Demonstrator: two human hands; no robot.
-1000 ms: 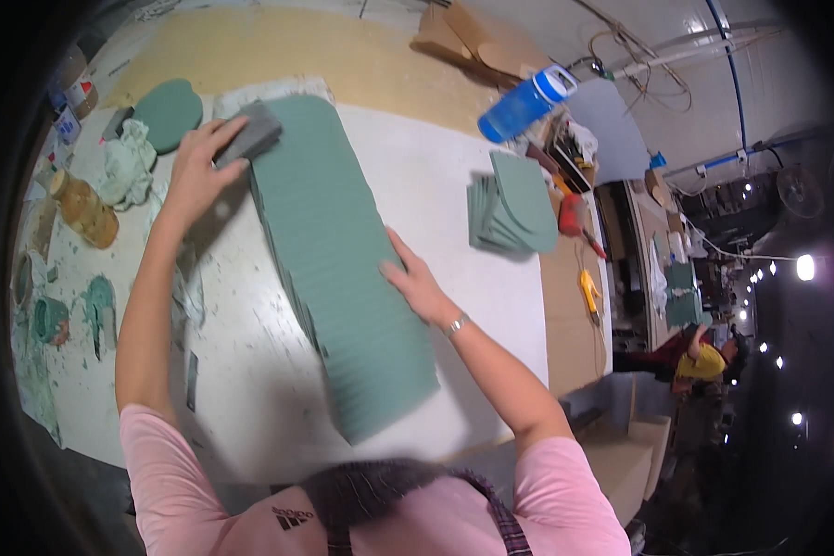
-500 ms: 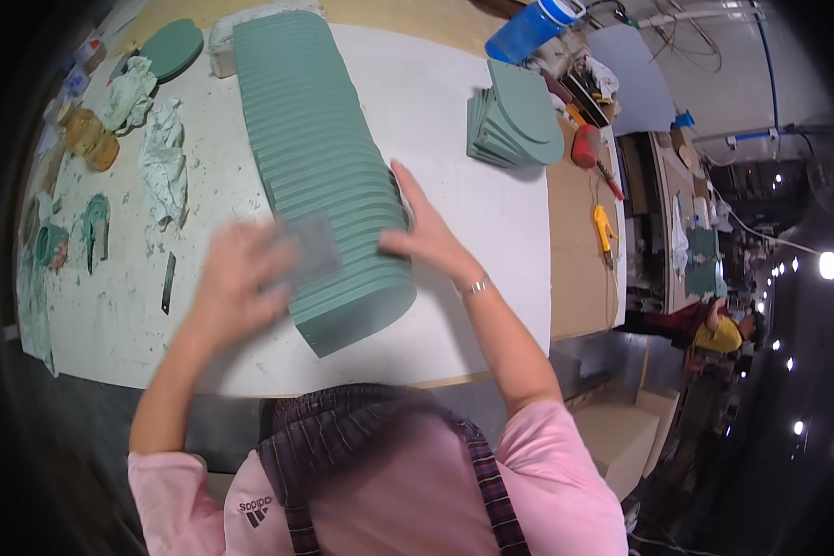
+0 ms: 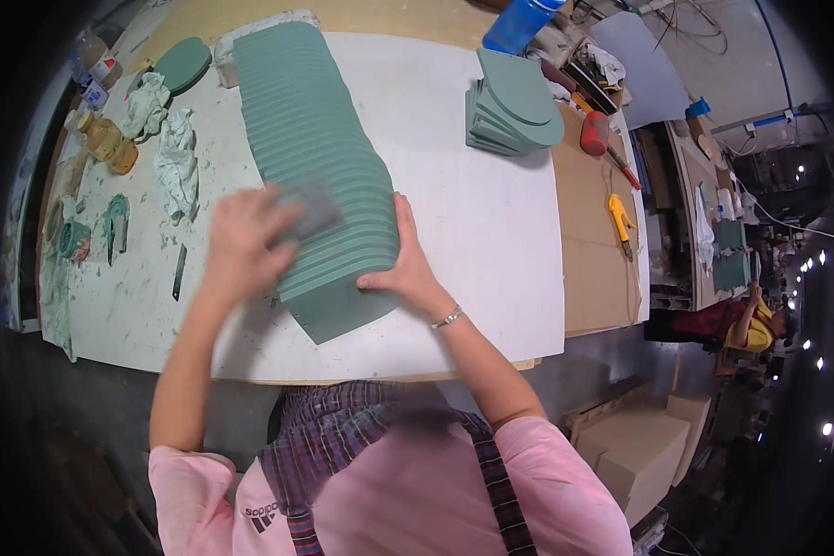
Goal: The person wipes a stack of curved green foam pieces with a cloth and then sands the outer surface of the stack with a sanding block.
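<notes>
A long row of green, round-edged panels (image 3: 315, 120), stacked face to face, runs away from me over the white tabletop (image 3: 477, 269). My left hand (image 3: 246, 241), blurred by motion, has its fingers closed on a grey rectangular pad (image 3: 310, 208), which lies across the left part of the panels' upper edges. Whether the pad is abrasive does not show. My right hand (image 3: 415, 269) rests against the right side of the near end, fingers stretched along the edges and thumb on the nearest panel. Its fingers are not wrapped round anything.
More green panels (image 3: 519, 102) lie fanned at the far right, near a red mallet head (image 3: 594, 134) and a yellow air gun (image 3: 618, 218). Leftward are crumpled cloths (image 3: 176, 167), an amber bottle (image 3: 109, 144) and a dark blade (image 3: 179, 271). A co-worker (image 3: 755, 329) stands far right.
My right hand has slid nearer along the row, its thumb now on the end panel. The left hand with the pad has shifted slightly farther away. The whole view has moved a little.
</notes>
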